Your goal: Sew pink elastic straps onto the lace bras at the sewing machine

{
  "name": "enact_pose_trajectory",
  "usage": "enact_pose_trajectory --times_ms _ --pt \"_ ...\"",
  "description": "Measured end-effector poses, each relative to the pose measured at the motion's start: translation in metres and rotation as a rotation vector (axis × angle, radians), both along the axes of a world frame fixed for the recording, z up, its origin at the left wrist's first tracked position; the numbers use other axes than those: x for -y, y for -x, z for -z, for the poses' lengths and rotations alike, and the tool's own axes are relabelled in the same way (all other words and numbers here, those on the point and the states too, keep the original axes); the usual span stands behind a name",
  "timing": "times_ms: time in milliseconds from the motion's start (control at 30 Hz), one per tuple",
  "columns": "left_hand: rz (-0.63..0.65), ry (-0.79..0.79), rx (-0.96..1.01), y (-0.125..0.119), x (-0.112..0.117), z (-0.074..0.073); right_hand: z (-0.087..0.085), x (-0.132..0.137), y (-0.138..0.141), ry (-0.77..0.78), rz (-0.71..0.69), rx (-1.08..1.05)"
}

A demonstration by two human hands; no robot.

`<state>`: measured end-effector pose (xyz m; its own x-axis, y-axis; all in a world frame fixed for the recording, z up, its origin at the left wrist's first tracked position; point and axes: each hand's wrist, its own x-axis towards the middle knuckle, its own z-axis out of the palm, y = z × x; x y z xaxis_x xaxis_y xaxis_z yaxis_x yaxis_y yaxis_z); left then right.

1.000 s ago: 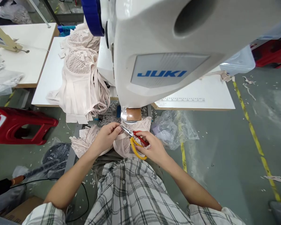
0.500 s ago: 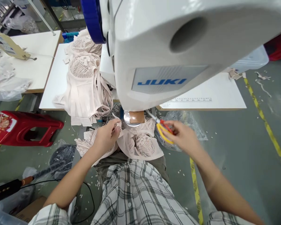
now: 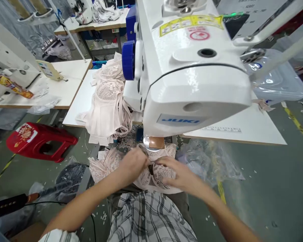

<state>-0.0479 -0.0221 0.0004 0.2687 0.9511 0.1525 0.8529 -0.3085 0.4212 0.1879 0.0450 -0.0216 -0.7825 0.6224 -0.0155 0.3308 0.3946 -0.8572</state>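
A pale pink lace garment [image 3: 161, 173] lies in my lap just below the presser area of the white JUKI sewing machine [image 3: 192, 84]. My left hand [image 3: 133, 164] is bunched at the garment's middle, its fingers closed on the fabric. My right hand [image 3: 178, 174] rests on the garment's right cup, blurred by motion, so its fingers are unclear. The two hands almost touch under the machine head. No scissors show in view.
A pile of similar lace garments [image 3: 106, 101] hangs over the white table [image 3: 242, 132] at the left of the machine. A red plastic stool [image 3: 40, 141] stands on the floor at left. A clear plastic bag [image 3: 209, 161] and a clear box [image 3: 280, 82] are at right.
My right hand, which held yellow and red scissors out to the right, has come back onto the garment and the scissors are out of sight. My head has lifted, showing the machine's top.
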Motion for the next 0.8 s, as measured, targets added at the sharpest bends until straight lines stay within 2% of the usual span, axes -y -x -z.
enact_pose_trajectory --times_ms 33,100,167,233,300,367,467,533,633,733,800 --pt "0.061 -0.033 0.014 -0.011 0.002 0.001 0.002 0.015 0.007 0.048 -0.014 -0.043" --pt "0.111 -0.052 0.086 -0.031 0.004 -0.004 0.006 0.032 0.019 0.160 0.129 -0.166" --pt "0.035 -0.006 0.237 -0.045 0.003 -0.013 0.006 0.033 0.027 0.291 0.330 -0.271" --pt "-0.092 0.085 0.446 -0.054 0.000 -0.023 0.002 0.025 0.030 0.391 0.468 -0.307" --pt "-0.215 0.145 0.624 -0.059 -0.003 -0.031 -0.005 0.018 0.028 0.442 0.502 -0.320" --pt "-0.283 0.148 0.695 -0.061 -0.004 -0.036 -0.013 0.014 0.023 0.472 0.453 -0.321" --pt "-0.250 0.143 0.684 -0.065 -0.006 -0.035 -0.024 0.013 0.016 0.470 0.364 -0.294" --pt "-0.224 0.180 0.683 -0.067 -0.007 -0.033 -0.030 0.011 0.016 0.450 0.438 -0.296" --pt "-0.304 0.234 0.696 -0.066 -0.010 -0.030 -0.038 -0.003 0.024 0.400 0.584 -0.316" --pt "-0.400 0.206 0.611 -0.057 -0.013 -0.028 -0.045 -0.026 0.035 0.306 0.613 -0.323" --pt "-0.407 0.152 0.481 -0.048 -0.014 -0.026 -0.047 -0.043 0.039 0.235 0.611 -0.291"
